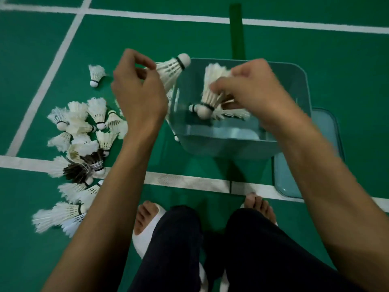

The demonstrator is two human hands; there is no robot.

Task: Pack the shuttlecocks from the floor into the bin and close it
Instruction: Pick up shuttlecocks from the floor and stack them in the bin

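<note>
Two bare hands are over a clear, blue-tinted bin (304,85) that stands open-topped on the green floor (347,60), right of centre. The left hand (139,95) pinches a white shuttlecock (168,70) by the edge of its feather skirt between thumb and fingertips; its cork points far and right, just over the bin's left rim. The right hand (252,91) is in the bin's mouth, fingers curled on the feathers of a second shuttlecock (207,98); this one hangs cork down close to the bin's bottom and is somewhat blurred. A third shuttlecock (235,113) lies on its side on the bottom behind it, partly hidden. The lid (290,182), of the same tinted plastic, lies flat on the floor at the bin's right, partly hidden by the bin and the right forearm.

Many shuttlecocks lie in a loose pile (80,144) on the floor to the left, mostly white, with a dark-feathered one (76,170) among them; a lone shuttlecock (95,74) lies farther off, apart from the pile, its cork toward the near side. White court lines (185,182) cross the floor; at the near edge are the left foot (147,216) under a white sandal strap, the right foot (261,207), and dark trouser legs.
</note>
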